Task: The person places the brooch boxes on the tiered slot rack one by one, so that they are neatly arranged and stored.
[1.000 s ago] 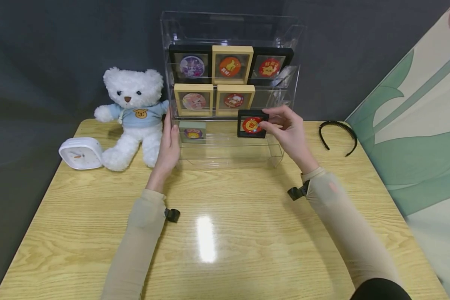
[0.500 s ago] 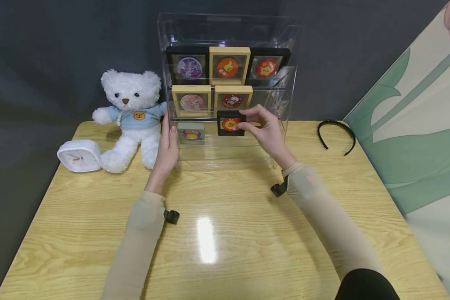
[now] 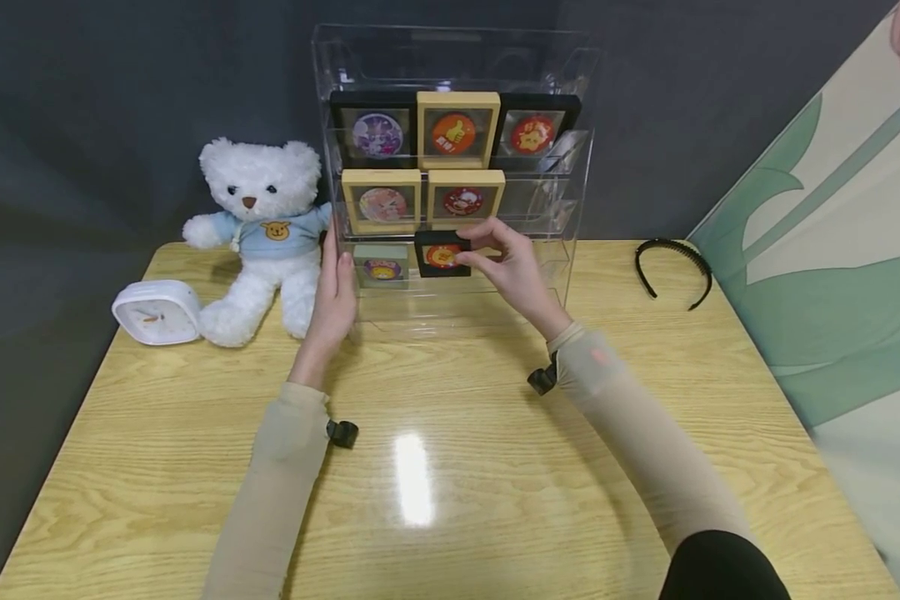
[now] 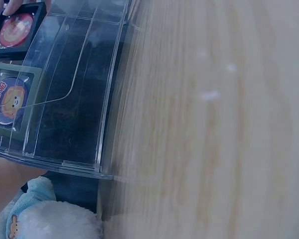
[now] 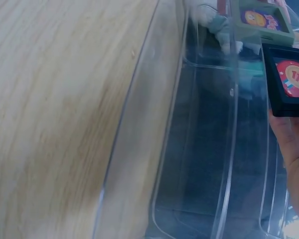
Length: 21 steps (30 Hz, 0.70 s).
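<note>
A tiered clear acrylic display rack (image 3: 457, 321) stands at the back of the table. My right hand (image 3: 512, 271) pinches the right side of a small black display frame (image 3: 441, 255) with a round red badge inside. This frame is at the lowest tier, just right of a grey-green frame (image 3: 381, 267) with a purple badge. In the right wrist view, fingers (image 5: 287, 137) touch the edge of the black frame (image 5: 291, 79). My left hand (image 3: 336, 292) rests along the rack's left side, fingers straight.
Yellow-framed badges (image 3: 382, 202) and black frames (image 3: 378, 133) fill parts of the upper tiers. Left of the rack sit a white teddy bear (image 3: 266, 242) and a white clock (image 3: 157, 312). A black headband (image 3: 675, 245) lies to the right. A patterned panel (image 3: 855, 292) borders the table's right.
My right hand has carried the black frame leftward along the lowest tier and slightly down, up beside the grey-green frame. The left hand stays at the rack's side.
</note>
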Motion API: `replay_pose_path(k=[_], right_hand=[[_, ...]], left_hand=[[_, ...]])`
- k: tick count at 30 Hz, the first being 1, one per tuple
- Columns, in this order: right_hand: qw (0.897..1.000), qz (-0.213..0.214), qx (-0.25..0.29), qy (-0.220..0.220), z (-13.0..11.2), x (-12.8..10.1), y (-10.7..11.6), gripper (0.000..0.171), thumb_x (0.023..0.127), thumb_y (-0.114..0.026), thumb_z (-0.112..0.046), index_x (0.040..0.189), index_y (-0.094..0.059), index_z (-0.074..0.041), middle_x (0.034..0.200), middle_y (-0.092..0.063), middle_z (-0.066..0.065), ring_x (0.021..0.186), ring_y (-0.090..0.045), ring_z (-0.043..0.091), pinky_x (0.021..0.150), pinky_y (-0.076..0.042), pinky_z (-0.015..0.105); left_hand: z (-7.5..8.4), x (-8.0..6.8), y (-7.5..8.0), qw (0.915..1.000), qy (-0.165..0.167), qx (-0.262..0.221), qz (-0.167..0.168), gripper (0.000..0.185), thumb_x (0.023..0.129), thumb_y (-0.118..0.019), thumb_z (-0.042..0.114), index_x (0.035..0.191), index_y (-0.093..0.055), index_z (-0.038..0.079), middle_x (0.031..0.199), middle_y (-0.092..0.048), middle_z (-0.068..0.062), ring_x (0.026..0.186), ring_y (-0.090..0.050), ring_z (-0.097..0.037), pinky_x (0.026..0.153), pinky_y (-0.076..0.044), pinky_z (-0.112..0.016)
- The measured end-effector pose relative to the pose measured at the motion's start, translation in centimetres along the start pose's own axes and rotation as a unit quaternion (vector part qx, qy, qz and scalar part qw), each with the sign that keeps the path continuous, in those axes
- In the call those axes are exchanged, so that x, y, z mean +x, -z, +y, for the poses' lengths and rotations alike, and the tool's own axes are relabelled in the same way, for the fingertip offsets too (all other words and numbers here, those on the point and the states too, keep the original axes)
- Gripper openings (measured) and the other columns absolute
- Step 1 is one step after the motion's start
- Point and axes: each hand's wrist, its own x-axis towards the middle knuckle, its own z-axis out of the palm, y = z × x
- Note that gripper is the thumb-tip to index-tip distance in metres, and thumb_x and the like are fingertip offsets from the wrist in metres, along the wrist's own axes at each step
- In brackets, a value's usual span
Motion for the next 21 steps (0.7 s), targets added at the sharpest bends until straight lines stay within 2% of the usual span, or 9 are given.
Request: replay_pose_path(k=[6, 14, 19, 21], right_hand=[[1.0, -0.004, -0.024, -0.013, 0.2, -0.1, -0.4, 0.022, 0.093, -0.079, 0.005, 0.113, -0.07, 0.005, 0.124, -0.073, 0.019, 0.103, -0.073, 0.031, 0.084, -0.063, 0.03], [0.998, -0.032, -0.038, -0.027, 0.8, -0.3, -0.8, 0.023, 0.095, -0.078, 0.001, 0.117, -0.07, 0.003, 0.121, -0.074, 0.017, 0.1, -0.074, 0.03, 0.086, -0.064, 0.038], [0.999, -0.026, -0.044, -0.017, 1.0, -0.5, -0.8, 0.025, 0.094, -0.078, 0.004, 0.117, -0.069, 0.004, 0.121, -0.073, 0.019, 0.1, -0.074, 0.031, 0.087, -0.064, 0.042], [0.999, -0.025, -0.043, -0.01, 1.2, -0.6, -0.7, 0.026, 0.093, -0.078, 0.006, 0.118, -0.068, 0.005, 0.121, -0.073, 0.02, 0.1, -0.074, 0.033, 0.086, -0.065, 0.045]], left_hand=[[0.0, -0.1, -0.1, 1.0, 0.004, 0.0, -0.002, 0.058, 0.117, -0.02, 0.009, 0.171, 0.0, 0.003, 0.179, 0.001, -0.013, 0.164, -0.002, -0.024, 0.13, -0.009, -0.029], [0.0, -0.1, -0.1, 0.9999, 0.01, 0.009, 0.0, 0.058, 0.118, -0.02, 0.01, 0.171, 0.0, 0.003, 0.179, 0.001, -0.013, 0.163, -0.002, -0.025, 0.131, -0.008, -0.03], [0.0, 0.0, 0.0, 0.9999, 0.012, 0.01, -0.001, 0.058, 0.118, -0.02, 0.01, 0.171, 0.001, 0.003, 0.179, 0.002, -0.013, 0.163, -0.001, -0.025, 0.131, -0.008, -0.031], [-0.9, 0.2, 0.0, 0.9999, 0.006, 0.015, 0.001, 0.058, 0.118, -0.02, 0.013, 0.172, 0.001, 0.005, 0.179, 0.001, -0.011, 0.163, -0.001, -0.023, 0.131, -0.008, -0.031]])
